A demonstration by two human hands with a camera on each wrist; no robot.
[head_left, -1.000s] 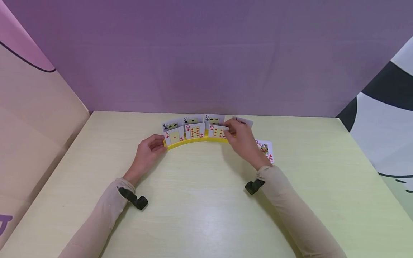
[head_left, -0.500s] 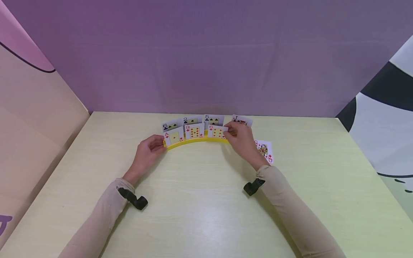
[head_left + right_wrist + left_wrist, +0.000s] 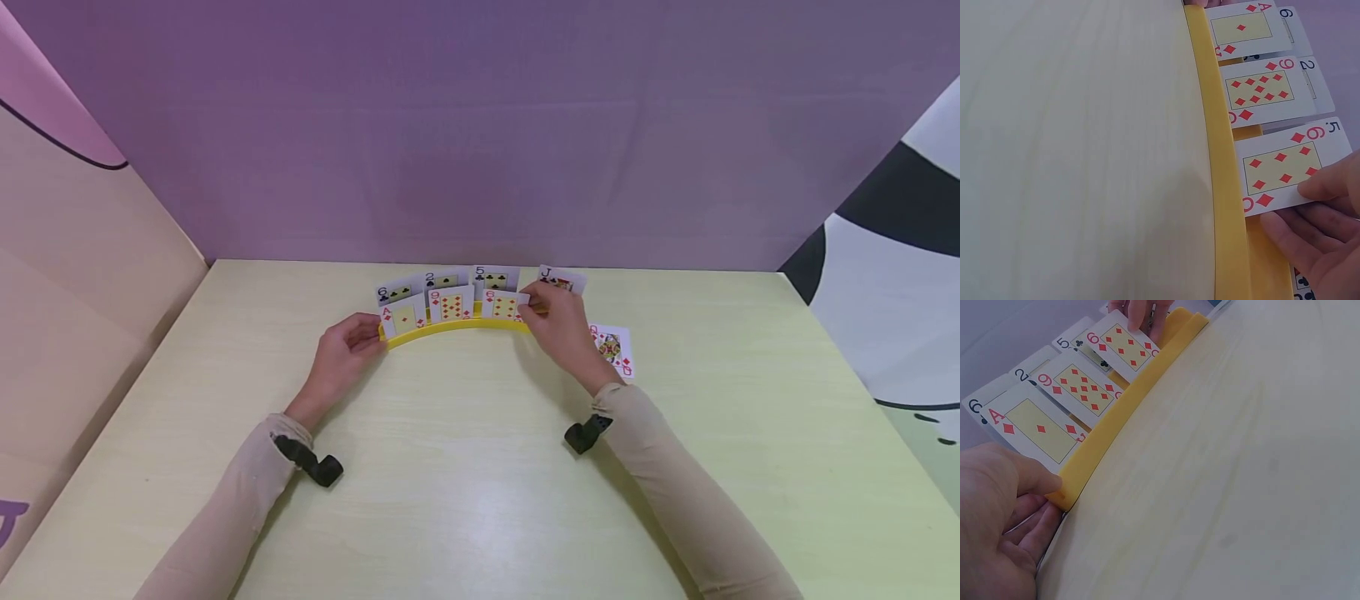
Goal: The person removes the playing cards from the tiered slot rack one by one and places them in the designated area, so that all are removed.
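My right hand (image 3: 564,327) had its fingers (image 3: 1329,184) pinching the six of diamonds (image 3: 1282,167) in the yellow card holder (image 3: 450,328), at its right end. My left hand (image 3: 341,354) gripped the holder's left end. Nothing had shifted since a moment before. A jack (image 3: 561,280) stood behind; a queen (image 3: 612,347) lay on the table (image 3: 465,467).

head view looks down from above, wrist views skim close from either end, all sharing the yellow card holder (image 3: 457,327)
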